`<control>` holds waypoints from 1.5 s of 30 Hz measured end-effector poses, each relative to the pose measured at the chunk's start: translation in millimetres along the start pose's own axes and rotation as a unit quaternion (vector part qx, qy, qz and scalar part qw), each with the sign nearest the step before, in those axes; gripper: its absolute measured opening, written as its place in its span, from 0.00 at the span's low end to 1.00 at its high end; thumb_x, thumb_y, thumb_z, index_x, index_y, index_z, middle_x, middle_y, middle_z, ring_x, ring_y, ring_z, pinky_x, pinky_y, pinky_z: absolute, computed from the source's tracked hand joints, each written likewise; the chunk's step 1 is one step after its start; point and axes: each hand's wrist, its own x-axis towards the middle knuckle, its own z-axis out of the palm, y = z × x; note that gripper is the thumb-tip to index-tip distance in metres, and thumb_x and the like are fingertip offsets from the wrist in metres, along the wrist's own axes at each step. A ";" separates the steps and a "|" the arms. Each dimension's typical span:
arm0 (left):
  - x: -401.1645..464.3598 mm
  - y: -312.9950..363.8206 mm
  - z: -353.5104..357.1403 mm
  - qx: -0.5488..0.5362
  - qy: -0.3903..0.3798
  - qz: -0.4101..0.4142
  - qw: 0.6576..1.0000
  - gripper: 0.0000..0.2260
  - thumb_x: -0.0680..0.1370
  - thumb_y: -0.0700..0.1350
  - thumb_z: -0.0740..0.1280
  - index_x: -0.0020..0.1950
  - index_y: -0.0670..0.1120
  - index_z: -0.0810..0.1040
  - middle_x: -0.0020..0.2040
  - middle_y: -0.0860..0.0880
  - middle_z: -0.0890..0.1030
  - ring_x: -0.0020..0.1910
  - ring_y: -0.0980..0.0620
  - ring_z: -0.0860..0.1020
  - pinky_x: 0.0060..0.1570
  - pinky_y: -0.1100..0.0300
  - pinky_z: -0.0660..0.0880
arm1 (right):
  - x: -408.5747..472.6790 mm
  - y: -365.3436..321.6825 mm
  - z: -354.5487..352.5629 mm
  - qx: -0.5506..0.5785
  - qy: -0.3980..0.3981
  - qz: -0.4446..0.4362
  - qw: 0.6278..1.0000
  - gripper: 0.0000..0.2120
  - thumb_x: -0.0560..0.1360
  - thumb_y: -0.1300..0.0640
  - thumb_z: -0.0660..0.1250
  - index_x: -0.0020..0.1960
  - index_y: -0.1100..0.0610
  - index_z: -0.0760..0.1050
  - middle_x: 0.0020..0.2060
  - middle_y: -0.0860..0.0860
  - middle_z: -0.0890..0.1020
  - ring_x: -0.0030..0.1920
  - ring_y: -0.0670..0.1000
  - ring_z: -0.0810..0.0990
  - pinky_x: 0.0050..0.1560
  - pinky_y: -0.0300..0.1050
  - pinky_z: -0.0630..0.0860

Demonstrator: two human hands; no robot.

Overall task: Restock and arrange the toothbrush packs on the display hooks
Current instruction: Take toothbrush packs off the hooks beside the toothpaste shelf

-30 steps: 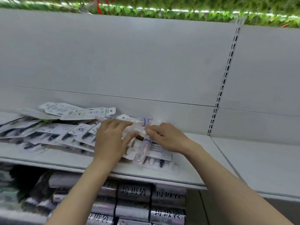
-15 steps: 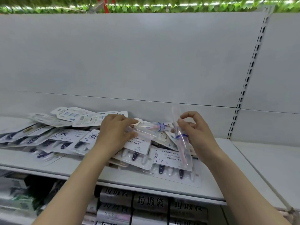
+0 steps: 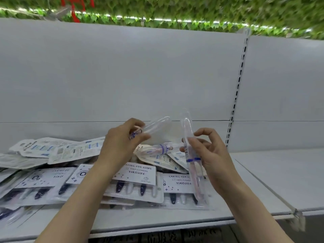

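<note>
I have a clear tube pack in each hand, lifted off the heap of toothbrush packs (image 3: 135, 179) lying on the shelf (image 3: 263, 181), so I judge this the picking-and-sorting step: the stock is gathered but nothing hangs yet. My left hand (image 3: 121, 142) is closed around the lower end of one tube (image 3: 154, 126), fingers and thumb pinching near its blue label; that tube slants up and to the right, its rounded clear end toward the back panel (image 3: 122, 76). My right hand (image 3: 208, 155) pinches the second tube (image 3: 189, 155) between thumb and fingertips, the other fingers loosely curled; this one stands close to upright, long axis top to bottom, rounded end up, its blue band and pink brush handle below my grip, reaching down over the heap. A third tube (image 3: 161, 149) lies flat on the heap between my hands, pointing roughly left to right. The flat carded packs lie overlapped, mostly with printed cards toward the panel and brush ends toward me. I can see no hooks anywhere on the panel, only the slotted upright (image 3: 236, 95) to the right, so the next move calls for finding where these hang, then turning each tube so its hanging end, which I cannot make out here, faces up.
</note>
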 end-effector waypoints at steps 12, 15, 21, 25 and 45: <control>-60.4 50.4 -2.5 -0.292 0.036 -0.122 0.948 0.12 0.71 0.51 0.72 0.52 0.50 0.82 0.41 0.47 0.83 0.37 0.53 0.80 0.34 0.68 0.75 | -33.2 -16.4 4.3 0.065 -0.037 -0.016 0.997 0.07 0.79 0.60 0.67 0.56 0.55 0.72 0.48 0.60 0.85 0.48 0.60 0.86 0.44 0.44 0.81; -84.5 50.0 -11.5 -0.325 0.052 -0.162 0.930 0.14 0.70 0.51 0.72 0.52 0.45 0.83 0.40 0.46 0.80 0.38 0.51 0.78 0.35 0.67 0.76 | -43.9 -8.9 20.0 0.103 -0.047 -0.002 0.994 0.09 0.77 0.59 0.67 0.56 0.56 0.72 0.47 0.59 0.86 0.47 0.58 0.87 0.44 0.46 0.83; -144.3 24.0 -65.8 -0.302 0.117 -0.211 0.922 0.14 0.70 0.54 0.71 0.52 0.50 0.83 0.45 0.40 0.82 0.42 0.52 0.80 0.43 0.60 0.79 | -72.6 1.7 96.5 0.146 -0.105 0.033 0.983 0.10 0.78 0.61 0.67 0.57 0.57 0.71 0.47 0.56 0.86 0.47 0.57 0.86 0.45 0.50 0.83; -188.8 -3.4 -124.7 -0.305 0.183 -0.225 0.907 0.15 0.72 0.52 0.69 0.54 0.47 0.80 0.44 0.41 0.85 0.40 0.48 0.82 0.40 0.59 0.80 | -105.3 4.8 169.8 0.154 -0.174 0.048 0.972 0.09 0.79 0.63 0.67 0.57 0.57 0.71 0.42 0.52 0.86 0.40 0.49 0.85 0.39 0.40 0.79; -430.4 -176.2 -516.1 -0.217 0.373 -0.247 0.867 0.10 0.82 0.47 0.62 0.58 0.63 0.77 0.47 0.67 0.81 0.46 0.72 0.78 0.42 0.75 0.73 | -345.0 28.2 641.5 0.176 -0.352 0.143 0.908 0.14 0.76 0.60 0.71 0.61 0.53 0.77 0.53 0.51 0.86 0.56 0.54 0.84 0.60 0.56 0.79</control>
